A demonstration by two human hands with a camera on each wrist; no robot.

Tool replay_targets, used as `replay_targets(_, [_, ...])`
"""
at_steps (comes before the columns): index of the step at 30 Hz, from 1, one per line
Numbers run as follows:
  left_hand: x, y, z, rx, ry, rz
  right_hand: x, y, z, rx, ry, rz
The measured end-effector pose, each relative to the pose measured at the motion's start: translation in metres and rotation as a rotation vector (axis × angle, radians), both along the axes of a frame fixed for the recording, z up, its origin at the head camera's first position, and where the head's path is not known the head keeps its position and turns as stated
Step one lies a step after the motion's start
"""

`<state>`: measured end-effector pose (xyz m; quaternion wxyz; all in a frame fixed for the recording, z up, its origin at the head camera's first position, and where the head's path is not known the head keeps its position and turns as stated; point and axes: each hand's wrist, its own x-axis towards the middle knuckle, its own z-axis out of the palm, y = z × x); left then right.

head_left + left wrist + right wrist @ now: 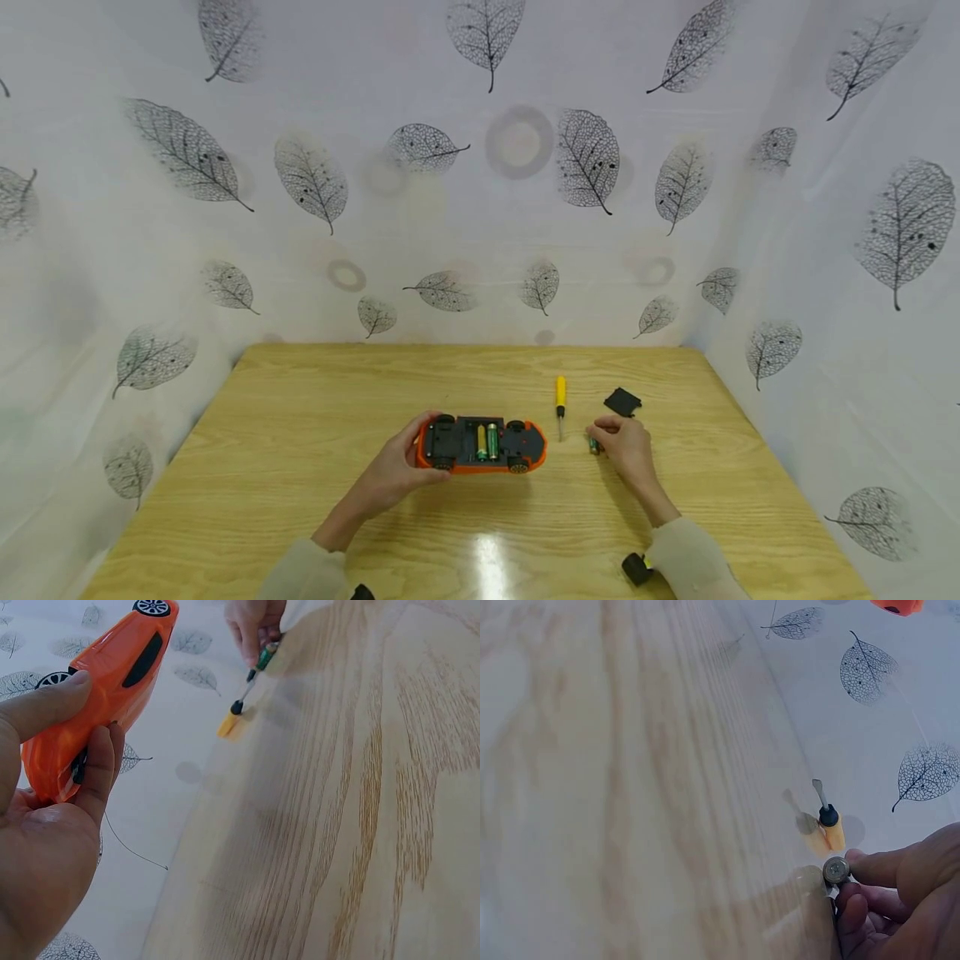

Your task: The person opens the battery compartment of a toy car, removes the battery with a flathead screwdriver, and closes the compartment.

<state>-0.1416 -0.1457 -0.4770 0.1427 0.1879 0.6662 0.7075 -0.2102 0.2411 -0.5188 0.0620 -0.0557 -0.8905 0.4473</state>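
Observation:
An orange toy car lies upside down on the wooden table, its battery bay open with two batteries inside. My left hand grips its rear end; in the left wrist view the fingers wrap round the car's orange body. My right hand pinches a green battery just right of the car. In the right wrist view that battery's metal end shows at the fingertips. A yellow-handled screwdriver lies between the car and my right hand.
A black battery cover lies behind my right hand. Leaf-patterned white cloth walls the table at the back and both sides. The screwdriver also shows in the left wrist view and the right wrist view.

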Motion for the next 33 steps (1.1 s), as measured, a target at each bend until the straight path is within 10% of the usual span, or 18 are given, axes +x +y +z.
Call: replay_targets(33, [-0.002, -0.003, -0.004, 0.017, 0.023, -0.015, 0.007, 0.004, 0.021, -0.173, -0.036, 0.021])
